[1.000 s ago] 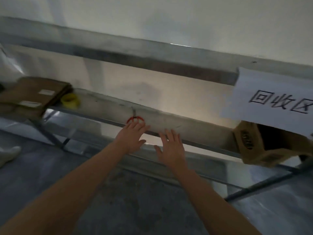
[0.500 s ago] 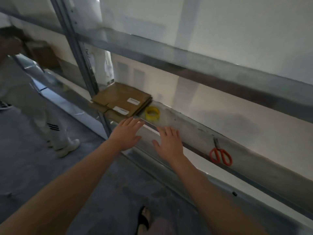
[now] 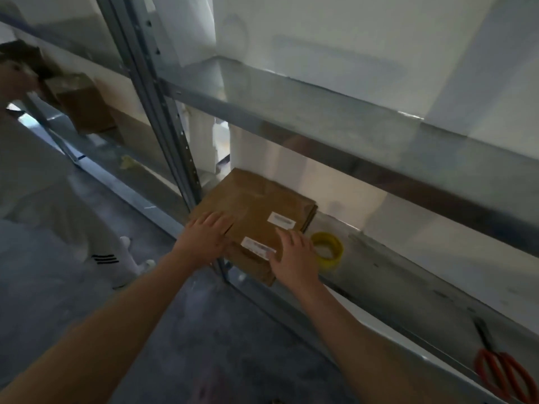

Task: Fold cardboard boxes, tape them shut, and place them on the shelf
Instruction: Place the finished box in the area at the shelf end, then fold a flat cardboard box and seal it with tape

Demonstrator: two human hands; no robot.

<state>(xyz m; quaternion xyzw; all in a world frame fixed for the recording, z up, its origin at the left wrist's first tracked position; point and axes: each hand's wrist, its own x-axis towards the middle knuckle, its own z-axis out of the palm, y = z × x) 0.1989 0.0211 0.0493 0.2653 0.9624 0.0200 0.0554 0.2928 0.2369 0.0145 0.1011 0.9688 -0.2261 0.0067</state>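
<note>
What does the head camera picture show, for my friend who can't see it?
Two bare hands rest on a stack of flat cardboard boxes on a metal shelf, the left hand at its near left corner, the right hand at its near right edge. A yellow tape roll sits just right of the stack, red-handled scissors farther right.

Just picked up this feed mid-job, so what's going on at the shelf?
A person has both hands on a stack of flattened cardboard boxes lying on the metal shelf: the left hand rests on its near left corner and the right hand on its near right edge. A yellow tape roll sits just right of the stack, and red-handled scissors lie further right. None of the stack is folded up yet.
</note>
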